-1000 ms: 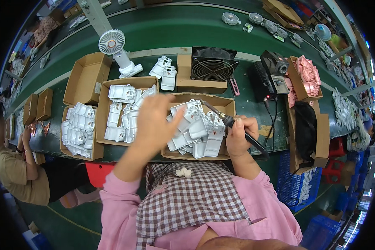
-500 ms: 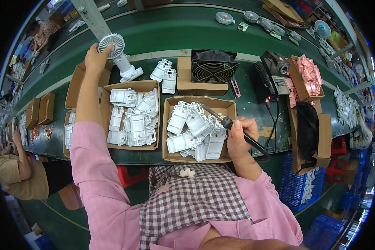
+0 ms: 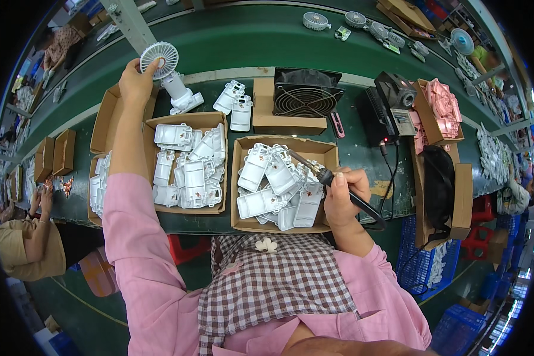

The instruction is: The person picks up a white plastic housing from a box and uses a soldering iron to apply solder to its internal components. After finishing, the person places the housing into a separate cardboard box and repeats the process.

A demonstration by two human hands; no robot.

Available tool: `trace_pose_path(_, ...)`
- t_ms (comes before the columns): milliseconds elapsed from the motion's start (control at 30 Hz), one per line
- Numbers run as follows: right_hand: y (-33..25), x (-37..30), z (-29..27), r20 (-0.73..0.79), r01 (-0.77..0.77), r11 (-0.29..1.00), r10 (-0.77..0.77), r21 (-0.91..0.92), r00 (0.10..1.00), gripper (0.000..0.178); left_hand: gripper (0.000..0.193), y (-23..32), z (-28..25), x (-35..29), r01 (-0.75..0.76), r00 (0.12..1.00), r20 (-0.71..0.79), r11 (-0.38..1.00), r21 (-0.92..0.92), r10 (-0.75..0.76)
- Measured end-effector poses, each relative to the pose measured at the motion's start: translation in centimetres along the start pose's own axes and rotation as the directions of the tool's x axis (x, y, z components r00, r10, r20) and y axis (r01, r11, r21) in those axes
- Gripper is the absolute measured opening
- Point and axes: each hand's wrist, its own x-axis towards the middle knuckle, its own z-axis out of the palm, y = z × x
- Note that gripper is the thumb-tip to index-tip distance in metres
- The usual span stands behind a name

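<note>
At the back left of the bench stands a small white fan on its base. My left hand reaches out and grips the fan's round head at its edge, thumb on the front near the hub. My right hand holds a soldering iron by its dark handle, the metal tip pointing left over a cardboard box of white plastic housings. To the left, a second cardboard box holds more white housings with small copper-coloured parts. Two loose housings lie behind the boxes.
A black box fan stands at the back middle, pink-handled cutters beside it. Farther right are a black soldering station and a box of pink housings. The iron's cord hangs nearby. A co-worker sits at the left.
The view has shifted slightly. The fan's head has tilted or turned a little in my left hand. My right hand keeps the soldering iron in nearly the same place. The co-worker's hands have moved.
</note>
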Motion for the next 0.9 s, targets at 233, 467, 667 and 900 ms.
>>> trace_pose_path(233, -0.6, 0.2, 0.5, -0.003, -0.002, 0.999, 0.002, -0.041, 1.0, 0.015, 0.064, 0.0, -0.2, -0.1, -0.006, 1.0, -0.007, 1.0, 0.01, 0.006)
trace_pose_path(467, -0.1, 0.1, 0.2, 0.018, 0.014, 1.0, -0.014, 0.023, 1.0, 0.013, 0.07, 0.3, -2.5, -0.7, -0.035, 0.988, -0.145, 0.994, 0.101, 0.05)
trace_pose_path(667, -0.3, 0.4, 0.6, -0.057, 0.022, 0.997, -0.026, -0.068, 0.998, 0.02, 0.033, 3.4, -6.8, -6.0, -0.209, 0.949, 0.243, 0.978, -0.001, 0.203)
trace_pose_path(900, -0.6, 0.1, 0.7, -0.05, 0.027, 0.998, -0.029, -0.048, 0.998, 0.018, 0.036, -0.8, -5.7, -11.6, -0.666, 0.648, 0.527, 0.745, 0.041, 0.55)
